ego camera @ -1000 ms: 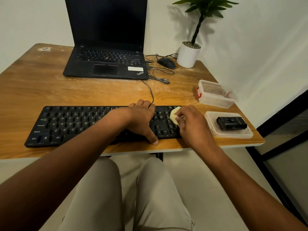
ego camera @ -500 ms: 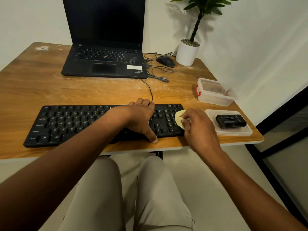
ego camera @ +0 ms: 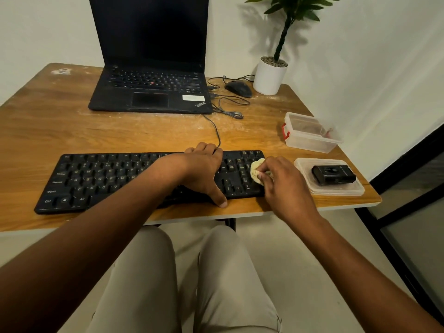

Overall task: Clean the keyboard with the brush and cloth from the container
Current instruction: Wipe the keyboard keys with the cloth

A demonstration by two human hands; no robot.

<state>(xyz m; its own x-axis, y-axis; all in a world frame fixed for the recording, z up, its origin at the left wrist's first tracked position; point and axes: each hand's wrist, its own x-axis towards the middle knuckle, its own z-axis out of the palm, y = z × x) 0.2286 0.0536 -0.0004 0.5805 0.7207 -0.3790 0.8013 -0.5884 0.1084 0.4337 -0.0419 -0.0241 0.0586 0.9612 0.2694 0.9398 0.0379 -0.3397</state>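
A black keyboard lies along the front of the wooden table. My left hand grips it right of the middle, fingers curled over its far edge and thumb on its near edge. My right hand pinches a small bunched pale-yellow cloth against the keys at the keyboard's right end. A clear plastic container with a red latch stands at the right. Its lid lies nearer, carrying a black box-shaped object. Whether that object is the brush I cannot tell.
A black laptop stands open at the back. A black mouse with tangled cables and a white plant pot sit at the back right. The table's front edge runs just below my hands. A white wall is at the right.
My right hand has slid the cloth rightwards along the keys to the keyboard's right end. My left hand has kept its grip in the same spot.
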